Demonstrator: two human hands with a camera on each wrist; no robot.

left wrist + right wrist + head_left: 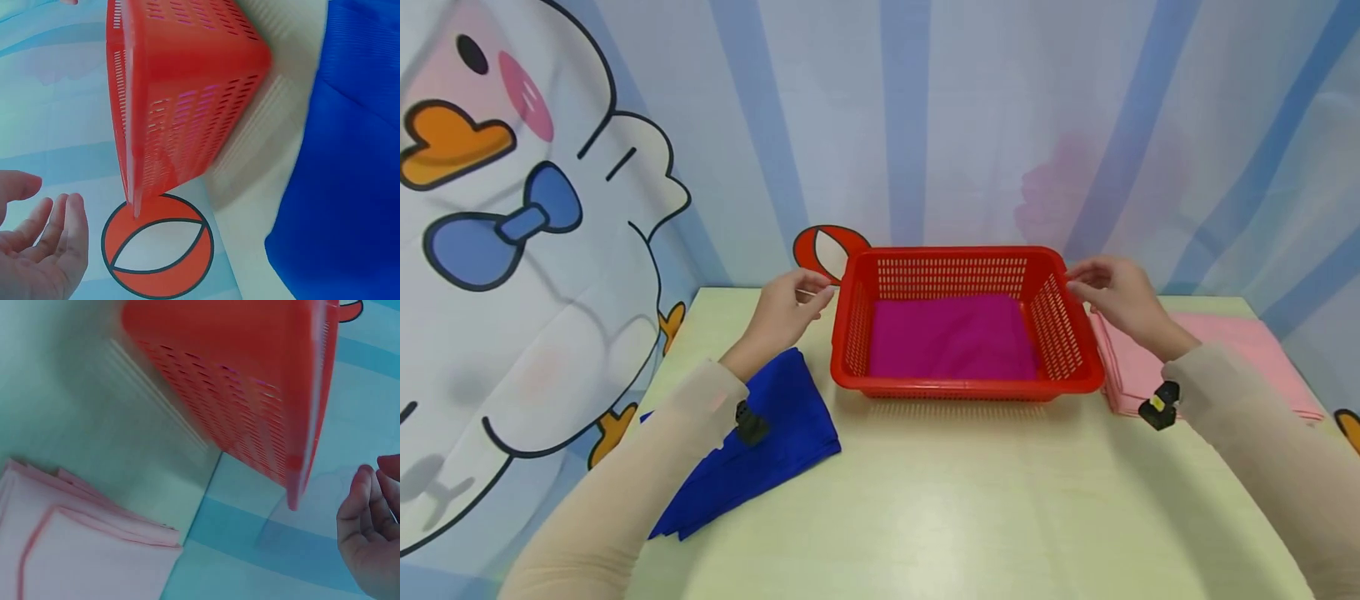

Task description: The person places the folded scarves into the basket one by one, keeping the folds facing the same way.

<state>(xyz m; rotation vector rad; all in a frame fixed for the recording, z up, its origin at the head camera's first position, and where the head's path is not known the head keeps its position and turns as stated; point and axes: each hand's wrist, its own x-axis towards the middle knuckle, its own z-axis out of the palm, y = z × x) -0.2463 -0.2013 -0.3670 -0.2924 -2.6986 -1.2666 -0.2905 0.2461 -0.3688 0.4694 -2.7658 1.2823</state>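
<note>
A red plastic basket (1075,387) with slotted walls stands toward the back of the table. Inside it lies a folded magenta cloth (951,337). My left hand (784,312) is just left of the basket, fingers loosely bent and nothing in them; the left wrist view shows a gap between these fingers (76,219) and the rim. On the other side, my right hand (1116,296) hovers beside the right rim, also holding nothing. Its fingers (361,500) are bent and apart from the basket in the right wrist view.
A folded blue cloth (782,425) lies on the table's left, partly under my left forearm. To the right, a folded pink cloth (1232,333) is partly hidden by my right arm. Behind the pale table (940,500) hangs a striped curtain (977,125) with cartoon prints.
</note>
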